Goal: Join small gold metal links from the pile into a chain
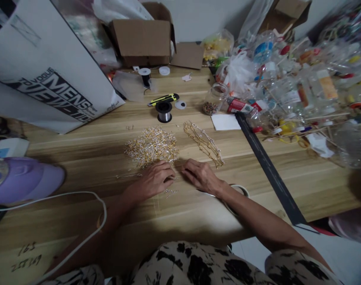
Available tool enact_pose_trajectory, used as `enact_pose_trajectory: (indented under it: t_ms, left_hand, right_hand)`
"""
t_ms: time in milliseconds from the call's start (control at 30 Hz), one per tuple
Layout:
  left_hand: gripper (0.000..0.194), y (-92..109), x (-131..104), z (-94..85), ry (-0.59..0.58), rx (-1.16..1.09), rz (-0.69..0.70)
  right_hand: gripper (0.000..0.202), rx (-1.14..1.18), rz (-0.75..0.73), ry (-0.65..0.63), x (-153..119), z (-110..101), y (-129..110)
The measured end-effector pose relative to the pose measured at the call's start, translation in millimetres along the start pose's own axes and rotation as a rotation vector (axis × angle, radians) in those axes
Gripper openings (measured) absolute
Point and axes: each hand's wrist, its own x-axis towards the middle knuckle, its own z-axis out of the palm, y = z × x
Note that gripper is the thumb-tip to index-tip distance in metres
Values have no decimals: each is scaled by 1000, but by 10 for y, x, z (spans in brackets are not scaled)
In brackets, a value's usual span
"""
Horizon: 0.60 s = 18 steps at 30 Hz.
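Left hand [156, 180] and right hand [199, 174] curled palm-down, fingertips nearly meeting, grasp unclear, beside gold pin heap [152, 147], finished strands [204, 143] lay slanting far-left to near-right, wire spool [164, 112] beyond

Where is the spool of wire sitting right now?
In the head view, the spool of wire stands mid-table, just below the yellow utility knife and beyond the pile of gold pieces.

gold bead pile [152, 149], yellow-black knife [163, 99], lilac cap [28, 180]

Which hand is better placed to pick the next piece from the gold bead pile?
Probably the left hand: its fingers touch the near edge of the bead pile. The right hand rests just beside it.
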Motion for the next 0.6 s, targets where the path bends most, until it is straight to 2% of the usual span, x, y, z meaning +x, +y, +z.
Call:
enact_pose_trajectory:
  t_ms: [300, 600]
  left_hand:
    - [22, 44, 24, 143, 74, 116, 42]
    - [18, -16, 16, 156, 78, 14, -15]
  right_hand:
    - [13, -7, 13, -5, 2, -3, 7]
    - [13, -10, -1, 3, 6, -3, 15]
